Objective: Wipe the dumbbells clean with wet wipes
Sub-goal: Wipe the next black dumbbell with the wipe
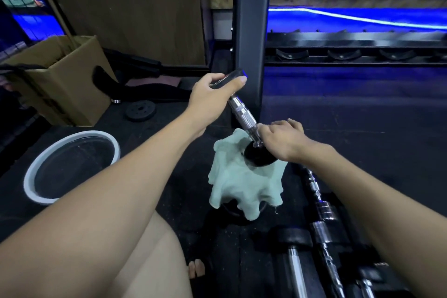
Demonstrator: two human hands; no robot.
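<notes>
A dumbbell with a knurled chrome handle stands tilted in the middle of the view. Its lower black head rests on a pale green cloth draped over something dark on the floor. My left hand grips the upper black head. My right hand pinches the lower end of the handle just above the lower head. No wipe shows between the fingers.
A white-rimmed basin sits on the black floor at left, a cardboard box behind it, a small weight plate nearby. More dumbbells and chrome bars lie at lower right. A black rack post stands just behind the dumbbell.
</notes>
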